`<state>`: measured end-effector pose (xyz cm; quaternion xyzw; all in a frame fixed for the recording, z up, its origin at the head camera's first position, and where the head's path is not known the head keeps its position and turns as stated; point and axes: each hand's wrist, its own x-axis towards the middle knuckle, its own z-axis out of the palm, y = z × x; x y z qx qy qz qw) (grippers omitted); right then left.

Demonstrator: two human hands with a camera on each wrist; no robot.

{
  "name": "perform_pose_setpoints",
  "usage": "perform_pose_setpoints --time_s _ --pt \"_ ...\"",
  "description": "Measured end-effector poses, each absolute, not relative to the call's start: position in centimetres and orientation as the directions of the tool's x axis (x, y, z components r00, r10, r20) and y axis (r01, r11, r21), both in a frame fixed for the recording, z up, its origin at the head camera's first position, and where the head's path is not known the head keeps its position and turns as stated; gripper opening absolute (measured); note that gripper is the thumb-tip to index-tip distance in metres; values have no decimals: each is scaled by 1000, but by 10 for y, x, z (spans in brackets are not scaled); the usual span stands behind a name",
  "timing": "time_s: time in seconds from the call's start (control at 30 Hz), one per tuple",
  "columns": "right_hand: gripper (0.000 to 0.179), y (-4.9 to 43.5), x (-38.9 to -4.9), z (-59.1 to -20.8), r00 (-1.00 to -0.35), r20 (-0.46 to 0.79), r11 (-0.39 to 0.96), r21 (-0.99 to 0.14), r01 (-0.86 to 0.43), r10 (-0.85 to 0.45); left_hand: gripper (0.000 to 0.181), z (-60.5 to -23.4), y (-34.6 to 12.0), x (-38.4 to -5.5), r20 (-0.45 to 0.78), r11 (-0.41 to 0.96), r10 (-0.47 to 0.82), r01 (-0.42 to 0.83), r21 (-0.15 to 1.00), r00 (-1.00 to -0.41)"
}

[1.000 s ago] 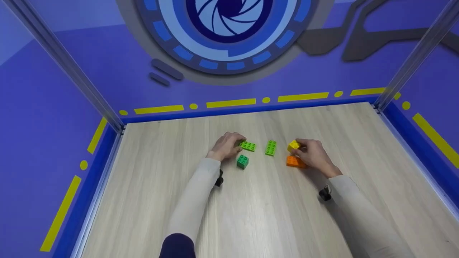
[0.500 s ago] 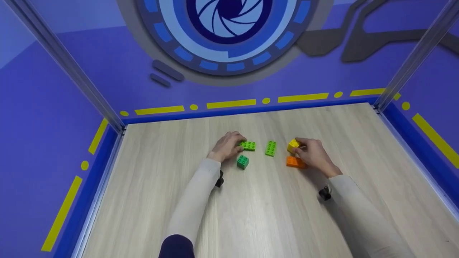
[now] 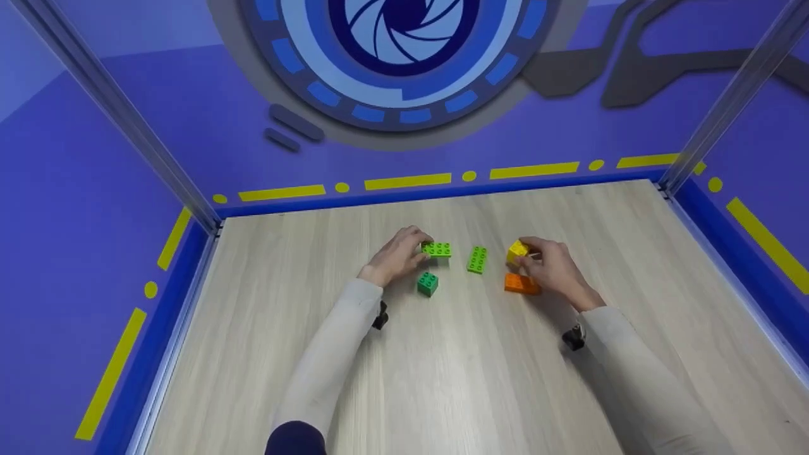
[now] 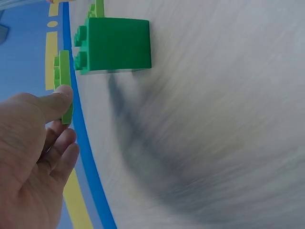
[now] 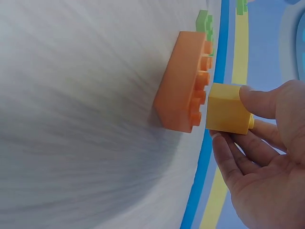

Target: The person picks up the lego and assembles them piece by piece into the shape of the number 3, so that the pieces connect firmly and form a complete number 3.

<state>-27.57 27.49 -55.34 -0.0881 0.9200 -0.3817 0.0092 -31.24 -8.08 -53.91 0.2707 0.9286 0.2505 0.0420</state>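
Observation:
My left hand (image 3: 395, 258) pinches one end of a thin lime-green toy brick (image 3: 437, 249) between thumb and fingers. In the left wrist view this lime-green brick (image 4: 65, 71) is raised off the table, its studs facing the back wall side. A dark green square brick (image 3: 428, 284) stands on the table just in front of that hand. My right hand (image 3: 556, 268) holds a yellow brick (image 3: 517, 252) by its sides. The right wrist view has the yellow brick (image 5: 228, 109) above the table, beyond an orange brick (image 5: 178, 86) that lies studs up.
A second lime-green brick (image 3: 477, 260) lies on the wooden table (image 3: 442, 366) between the two hands. Blue printed panels (image 3: 379, 158) with yellow marks stand at the back and both sides, joined by metal corner posts (image 3: 727, 101).
My left hand has lifted the lime-green brick slightly and tipped it. The yellow brick in my right hand has risen a little. The other bricks stay where they were.

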Motion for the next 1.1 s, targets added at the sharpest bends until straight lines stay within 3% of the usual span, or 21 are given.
perform_pose_setpoints --time_s 0.8,1.1 --pt "47 272 -269 -544 -974 91 691 -691 -213 -209 35 -527 -90 -268 121 660 609 586 470 -784" --pt "48 268 -265 -545 -971 108 674 -703 -228 -216 34 -533 -83 -248 179 677 615 630 381 -768"
